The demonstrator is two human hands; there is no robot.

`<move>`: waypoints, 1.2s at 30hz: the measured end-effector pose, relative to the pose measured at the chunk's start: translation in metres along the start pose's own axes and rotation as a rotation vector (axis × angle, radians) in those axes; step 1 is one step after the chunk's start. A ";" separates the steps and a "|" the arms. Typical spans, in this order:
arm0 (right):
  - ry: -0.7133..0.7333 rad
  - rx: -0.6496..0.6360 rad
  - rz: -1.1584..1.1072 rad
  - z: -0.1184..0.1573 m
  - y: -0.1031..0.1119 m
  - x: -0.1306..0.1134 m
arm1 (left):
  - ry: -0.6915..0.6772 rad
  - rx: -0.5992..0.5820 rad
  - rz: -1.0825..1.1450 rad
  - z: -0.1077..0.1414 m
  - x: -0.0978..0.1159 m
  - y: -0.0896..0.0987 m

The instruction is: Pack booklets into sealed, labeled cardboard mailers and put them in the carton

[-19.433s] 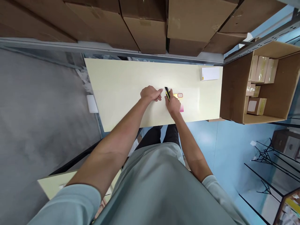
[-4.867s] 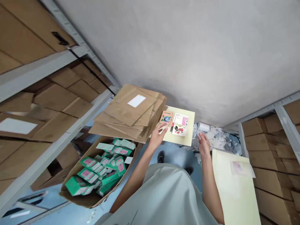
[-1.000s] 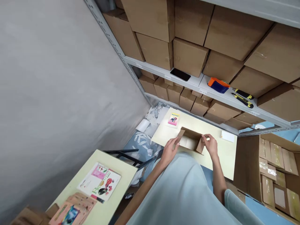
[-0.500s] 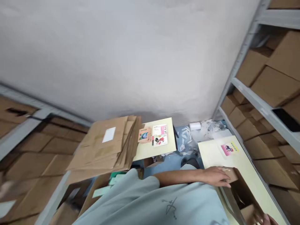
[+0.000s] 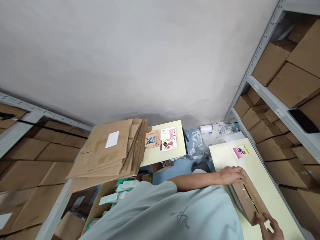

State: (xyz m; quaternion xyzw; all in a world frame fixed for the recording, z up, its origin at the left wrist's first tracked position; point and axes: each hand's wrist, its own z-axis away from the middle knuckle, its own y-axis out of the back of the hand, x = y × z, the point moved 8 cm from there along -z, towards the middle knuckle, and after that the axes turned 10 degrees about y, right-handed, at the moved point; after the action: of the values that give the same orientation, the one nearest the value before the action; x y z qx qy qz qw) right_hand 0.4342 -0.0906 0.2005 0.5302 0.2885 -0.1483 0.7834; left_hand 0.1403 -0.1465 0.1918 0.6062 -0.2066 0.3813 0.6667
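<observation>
On the pale yellow table at the right lies a long brown cardboard box. Its two top flaps are folded down, with a narrow dark gap between them and shiny tape along the edges. My left hand grips the box's far end, fingers over the top corner. At the near end my right hand has its thumb and fingers on the box's edge, gripping it. What lies inside the box is hidden. A pink and yellow picture card sits farther up the same table.
Flattened cartons are stacked at the left, beside a second table with printed booklets. An open carton holds green packets. Shelves of boxes flank both sides; a phone rests on the right one. Paper scraps litter the floor.
The box stood open with its inside showing; its flaps are now folded down. My right hand has come up into fuller view at the near end, while my left stays at the far end.
</observation>
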 end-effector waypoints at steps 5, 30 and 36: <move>-0.118 0.023 -0.026 0.024 -0.012 -0.017 | -0.001 0.022 0.146 -0.001 -0.012 0.003; -0.091 0.085 -0.012 0.029 -0.012 -0.055 | 0.074 -0.005 0.245 -0.015 -0.017 0.018; -0.089 0.090 0.188 0.015 0.001 -0.083 | 0.034 -0.068 0.397 -0.021 -0.019 0.037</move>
State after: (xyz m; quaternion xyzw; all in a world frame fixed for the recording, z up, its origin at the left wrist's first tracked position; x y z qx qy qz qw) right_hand 0.3743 -0.1104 0.2559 0.5825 0.1956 -0.1102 0.7812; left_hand 0.0959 -0.1323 0.1980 0.5240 -0.3235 0.5083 0.6021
